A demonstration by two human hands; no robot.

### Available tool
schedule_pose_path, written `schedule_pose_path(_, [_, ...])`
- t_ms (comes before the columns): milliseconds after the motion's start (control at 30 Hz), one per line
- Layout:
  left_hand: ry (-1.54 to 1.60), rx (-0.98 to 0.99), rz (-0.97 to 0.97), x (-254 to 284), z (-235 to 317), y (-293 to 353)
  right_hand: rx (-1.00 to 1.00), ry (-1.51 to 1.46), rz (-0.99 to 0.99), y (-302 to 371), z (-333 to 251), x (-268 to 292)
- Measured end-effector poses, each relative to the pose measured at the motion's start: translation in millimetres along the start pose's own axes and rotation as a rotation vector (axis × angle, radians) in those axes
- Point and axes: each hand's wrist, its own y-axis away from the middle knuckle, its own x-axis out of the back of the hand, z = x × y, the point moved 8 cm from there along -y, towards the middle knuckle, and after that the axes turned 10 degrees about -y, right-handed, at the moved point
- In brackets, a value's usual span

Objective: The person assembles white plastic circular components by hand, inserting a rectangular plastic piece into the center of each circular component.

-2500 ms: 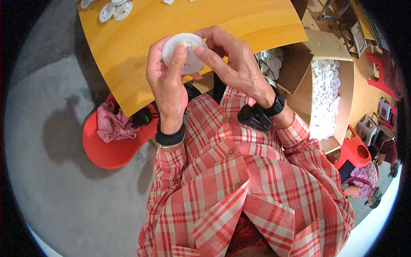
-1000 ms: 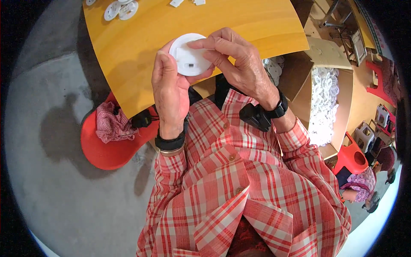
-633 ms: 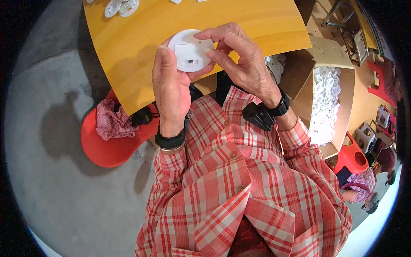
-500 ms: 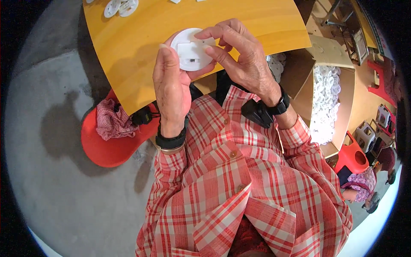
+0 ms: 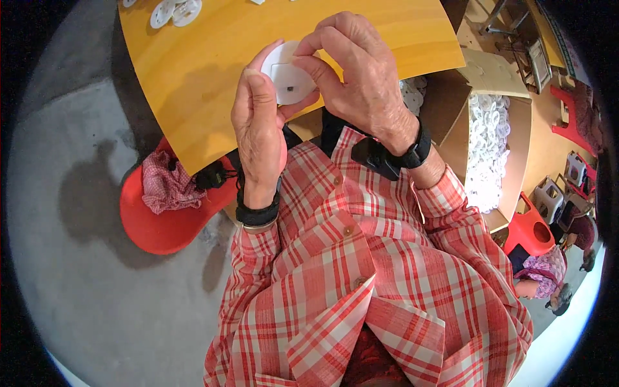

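Note:
A white round plastic casing (image 5: 298,85) is held above the near edge of the yellow table. On its face are a rectangular outlined panel and a small dark switch-like slot (image 5: 290,89). My left hand (image 5: 260,119) grips the casing from the left and beneath, its thumb along the rim. Over the casing's upper right part, my right hand (image 5: 361,80) pinches with thumb and forefinger at its surface. Whatever lies between those fingertips is too small or hidden to make out.
The yellow table (image 5: 206,48) carries several white round pieces (image 5: 187,11) at its far left. To the right, an open cardboard box (image 5: 519,151) holds many white pieces (image 5: 488,155). A red stool (image 5: 151,222) with a checked cloth stands at left. Another person (image 5: 545,271) sits far right.
My right hand has shifted slightly up and left, its fingertips now closed together over the casing's face. The casing has turned and tilted a little in my left hand.

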Motion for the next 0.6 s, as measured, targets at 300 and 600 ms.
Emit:
schedule_pose_path(300, [-0.037,-0.028,-0.019,1.9,0.9,0.8,-0.117,0.045,-0.036,-1.1,-1.0,-4.5])
schedule_pose_path(600, [0.044,-0.009,0.006,6.3,2.8,-1.6,-0.522,-0.261,-0.099,14.7,28.2,-18.4])
